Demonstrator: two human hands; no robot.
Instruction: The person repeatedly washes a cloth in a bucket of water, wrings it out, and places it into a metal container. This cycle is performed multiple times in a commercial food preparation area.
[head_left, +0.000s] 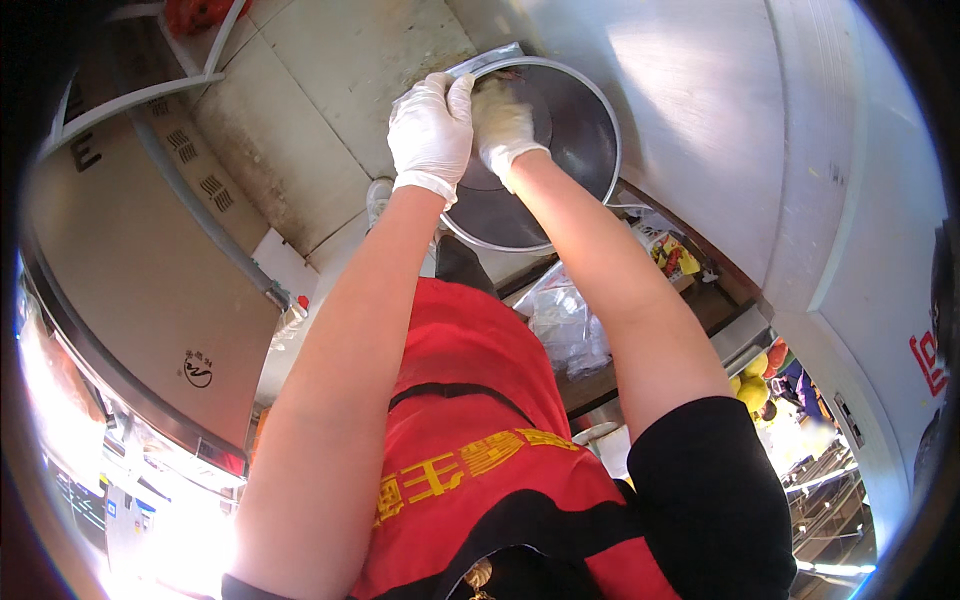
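A wide round pan (577, 142) with a dark inside and a bright metal rim lies below me. My left hand (431, 131), in a white glove, is at the pan's left rim with its fingers bent. Beside it a shiny silvery strip (491, 57) shows past the rim; the hand hides much of it, and I cannot tell whether I grip it. My right hand (506, 124), also gloved, is inside the pan at the left and blurred. Its fingertips are unclear. Just above them, a small brownish thing (510, 75) shows near the rim.
A large cabinet (150, 262) stands on the left, and a smooth pale panel (697, 127) rises on the right. Clear plastic bags (566, 330) and colourful packaging (675, 259) sit on a low shelf at my right. A red bag (199, 15) lies on the tiled floor (322, 82).
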